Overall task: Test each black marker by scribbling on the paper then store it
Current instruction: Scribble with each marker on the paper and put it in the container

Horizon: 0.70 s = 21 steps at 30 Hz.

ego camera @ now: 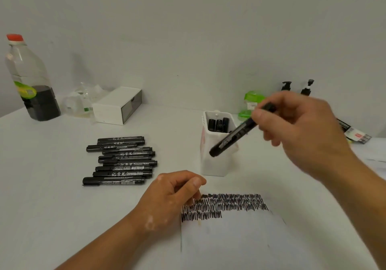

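The right hand [302,131] pinches a black marker [236,136] near its upper end between thumb and fingertips, the other fingers loosely curled beneath. The marker hangs slanted in the air, its lower end in front of the white holder [217,165] and its upper end up by the thumb; the blur hides whether the lower end is the cap. Judging by this, the step in hand is storing a tested marker. To do it well, the person should swing the marker nearly upright, bring its lower end over the holder's open mouth, and aim for the free space beside the stored markers [218,124] standing at the back, so it slides in without knocking them or tipping the holder. Letting go only once the end is well inside should prevent a bounce. The left hand [169,198] rests with loosely curled fingers on the upper left corner of the paper [229,244], holding nothing, beside the scribbles [225,206]. The pile of untested markers [121,161] lies just left of it, within easy reach.
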Tool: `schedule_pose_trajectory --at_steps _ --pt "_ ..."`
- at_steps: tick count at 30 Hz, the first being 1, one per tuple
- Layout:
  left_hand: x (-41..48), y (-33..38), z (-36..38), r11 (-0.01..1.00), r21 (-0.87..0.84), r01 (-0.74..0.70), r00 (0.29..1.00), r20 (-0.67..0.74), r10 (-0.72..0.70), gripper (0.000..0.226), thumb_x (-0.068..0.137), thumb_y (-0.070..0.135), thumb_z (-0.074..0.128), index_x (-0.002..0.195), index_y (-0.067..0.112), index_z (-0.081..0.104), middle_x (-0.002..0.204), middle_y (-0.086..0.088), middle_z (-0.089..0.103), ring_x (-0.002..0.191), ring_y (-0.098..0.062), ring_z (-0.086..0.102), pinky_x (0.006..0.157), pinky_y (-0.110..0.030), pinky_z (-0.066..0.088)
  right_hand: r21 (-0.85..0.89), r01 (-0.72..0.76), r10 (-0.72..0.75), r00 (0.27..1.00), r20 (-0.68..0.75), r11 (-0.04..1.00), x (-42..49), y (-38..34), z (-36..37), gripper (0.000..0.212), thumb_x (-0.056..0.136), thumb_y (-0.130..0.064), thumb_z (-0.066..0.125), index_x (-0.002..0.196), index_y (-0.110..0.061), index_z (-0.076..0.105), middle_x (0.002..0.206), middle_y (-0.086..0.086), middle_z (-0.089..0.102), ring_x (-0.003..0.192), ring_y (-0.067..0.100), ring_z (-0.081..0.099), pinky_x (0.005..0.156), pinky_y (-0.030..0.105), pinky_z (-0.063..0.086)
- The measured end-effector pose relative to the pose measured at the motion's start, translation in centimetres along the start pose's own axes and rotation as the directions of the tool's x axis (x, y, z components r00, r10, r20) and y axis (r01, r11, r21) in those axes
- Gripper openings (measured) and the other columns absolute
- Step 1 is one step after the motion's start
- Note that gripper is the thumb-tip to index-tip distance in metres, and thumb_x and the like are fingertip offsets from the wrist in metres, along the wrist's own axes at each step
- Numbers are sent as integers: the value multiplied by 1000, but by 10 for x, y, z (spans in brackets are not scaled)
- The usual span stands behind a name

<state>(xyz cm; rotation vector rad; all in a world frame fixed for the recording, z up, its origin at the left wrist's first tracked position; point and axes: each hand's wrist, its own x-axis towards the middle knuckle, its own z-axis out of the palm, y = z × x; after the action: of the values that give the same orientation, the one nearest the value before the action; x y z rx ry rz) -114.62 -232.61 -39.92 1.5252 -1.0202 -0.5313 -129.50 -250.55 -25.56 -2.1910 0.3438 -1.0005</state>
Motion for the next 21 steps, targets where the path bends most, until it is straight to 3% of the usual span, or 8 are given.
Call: schedule_pose_trajectory --at_steps 2,3,6,11,18,21 --pt "1 -2 -1 999 37 21 998 -53 -19 18 90 46 61 93 35 75 73 6 71 65 -2 61 65 -13 47 -87 31 -40 994 -103 996 26 -9 -18 19 73 -44 73 84 -29 73 68 4 71 59 26 65 58 42 56" --pt "2 -3 -2 998 52 33 997 -75 -29 13 91 40 63 91 36 75 73 7 71 65 -2 61 65 -15 48 -152 40 -59 991 -123 988 37 -13 -23 18 73 -45 70 84 -31 73 69 1 71 62 27 66 55 39 56" --pt "2 -4 -3 991 129 42 993 -114 -27 10 91 32 67 90 38 75 74 9 72 68 -9 64 67 -19 52 -358 42 -77 993 -86 933 66 -16 -27 7 81 -38 68 85 -34 71 71 -10 68 63 10 64 54 22 44" --pt "0 -1 -7 967 254 10 989 -144 27 9 90 28 70 86 33 76 68 18 67 60 1 58 59 -8 44 -573 77 -59 997 51 816 91 -7 -5 6 84 -32 66 88 -31 70 78 -20 59 70 -2 53 57 13 36" --pt "0 -4 -9 943 332 -11 988 -139 60 7 89 29 71 86 34 75 73 13 71 65 -9 63 59 -10 46 -681 82 113 965 236 728 96 24 31 27 82 -32 68 104 -27 54 87 -7 60 79 16 58 56 28 41" --pt "0 -6 -11 934 356 -25 989 -128 75 7 89 31 70 86 35 74 76 14 71 69 -10 65 60 -10 47 -699 79 186 937 296 711 91 37 45 24 82 -25 68 101 -25 55 93 1 64 85 23 60 56 30 44"
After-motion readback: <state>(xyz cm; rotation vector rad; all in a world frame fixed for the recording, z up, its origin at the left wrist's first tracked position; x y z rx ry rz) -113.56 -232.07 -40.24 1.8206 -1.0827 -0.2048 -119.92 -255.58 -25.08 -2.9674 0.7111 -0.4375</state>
